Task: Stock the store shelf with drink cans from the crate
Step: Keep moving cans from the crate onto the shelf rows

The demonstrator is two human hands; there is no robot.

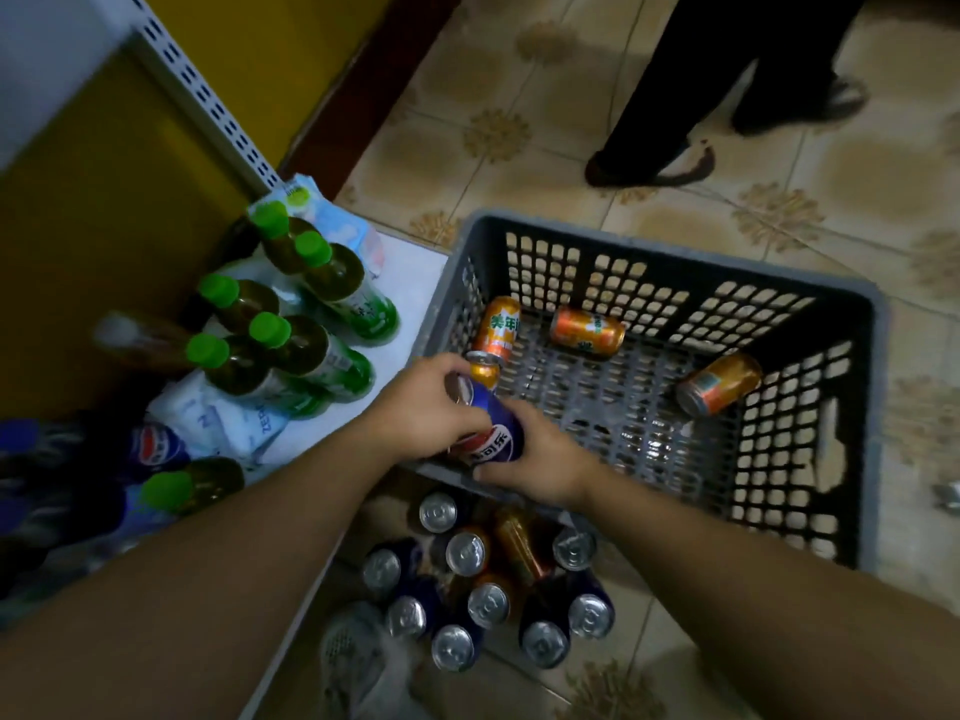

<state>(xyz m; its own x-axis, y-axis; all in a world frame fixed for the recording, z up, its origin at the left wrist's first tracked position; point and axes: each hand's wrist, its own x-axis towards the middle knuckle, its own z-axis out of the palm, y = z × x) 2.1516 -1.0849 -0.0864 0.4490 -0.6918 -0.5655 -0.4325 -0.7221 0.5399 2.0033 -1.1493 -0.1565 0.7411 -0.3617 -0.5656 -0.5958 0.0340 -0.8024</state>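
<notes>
A grey plastic crate (810,314) stands on the tiled floor. Inside lie three orange cans: one at the left wall (500,327), one at the back (587,332), one at the right (719,383). A fourth orange can (484,370) peeks out behind my left hand (423,402). Both hands grip one blue cola can (493,433) at the crate's near left corner, my left hand at its top, my right hand (540,459) at its lower end. The white shelf (410,283) is on the left.
Green-capped tea bottles (311,324) and white packets (223,418) crowd the shelf, with blue cola bottles (156,444) nearer me. Several upright cans (483,579) stand on the floor below the crate. A person's legs and sandals (670,158) stand beyond the crate.
</notes>
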